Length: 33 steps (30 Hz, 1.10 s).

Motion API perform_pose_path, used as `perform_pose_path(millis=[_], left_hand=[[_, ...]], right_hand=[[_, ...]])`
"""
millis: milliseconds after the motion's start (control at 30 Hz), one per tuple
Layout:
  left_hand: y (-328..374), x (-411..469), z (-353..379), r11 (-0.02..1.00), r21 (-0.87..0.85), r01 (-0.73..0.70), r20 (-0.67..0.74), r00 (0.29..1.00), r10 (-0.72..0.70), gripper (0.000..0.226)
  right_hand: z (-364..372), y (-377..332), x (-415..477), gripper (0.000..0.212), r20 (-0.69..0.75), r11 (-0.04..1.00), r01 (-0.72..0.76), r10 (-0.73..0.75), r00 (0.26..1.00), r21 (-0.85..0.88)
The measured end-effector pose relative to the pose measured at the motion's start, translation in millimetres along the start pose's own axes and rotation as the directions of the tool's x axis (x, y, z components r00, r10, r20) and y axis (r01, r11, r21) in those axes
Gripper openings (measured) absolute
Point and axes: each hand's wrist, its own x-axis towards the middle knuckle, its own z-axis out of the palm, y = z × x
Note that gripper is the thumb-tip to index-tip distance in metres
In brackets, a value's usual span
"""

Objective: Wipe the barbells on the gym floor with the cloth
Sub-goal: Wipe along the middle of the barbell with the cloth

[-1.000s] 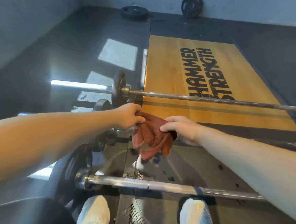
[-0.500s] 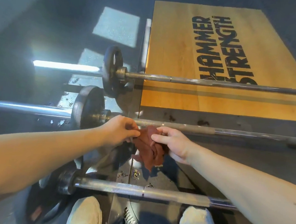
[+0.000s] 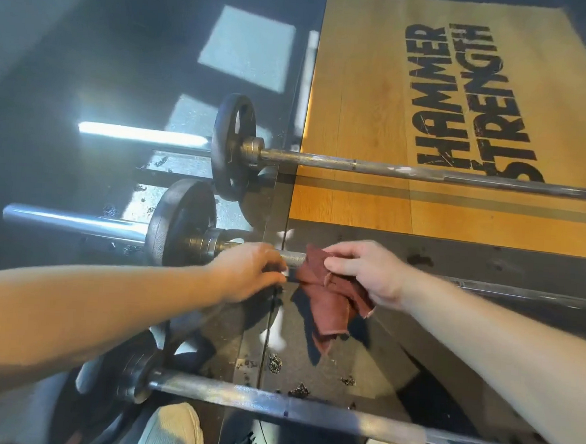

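Note:
Three barbells lie across the floor: the far barbell [image 3: 425, 173], the middle barbell [image 3: 520, 291] and the near barbell [image 3: 307, 409] just in front of my shoes. My right hand [image 3: 367, 271] holds a reddish-brown cloth [image 3: 329, 299] bunched against the middle barbell's shaft, and part of the cloth hangs below the bar. My left hand [image 3: 247, 272] grips the same shaft, just right of its collar and black plate [image 3: 178, 221]. A short stretch of bare bar shows between my two hands.
A wooden platform [image 3: 361, 88] with black lettering lies beyond the far barbell. Black plates sit on the left ends of all three bars. My white shoes [image 3: 172, 430] stand behind the near barbell. The rubber floor is dark with sunlit patches at the left.
My left hand has let go of the cloth and taken hold of the middle bar. My right hand has brought the cloth down onto that bar. The view has tilted downward.

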Motion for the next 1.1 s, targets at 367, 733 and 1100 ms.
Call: perform_pose_path(millis=[367,733,1100], left_hand=[[53,80,12,0.827,0.538,-0.162,-0.058,0.972,0.229,0.050],[48,94,27,0.881,0.422,-0.214,-0.027,0.969,0.248,0.027],[48,97,29,0.884,0.411,-0.224,-0.029,0.966,0.258,0.025]], right_hand=[[-107,58,-23,0.033,-0.556,0.605,-0.271,-0.352,0.753,-0.749],[-44,89,-6,0.025,-0.490,0.713,-0.050,-0.427,0.760,-0.699],[-58,89,-3,0.021,-0.515,0.714,-0.085,-0.411,0.752,-0.695]])
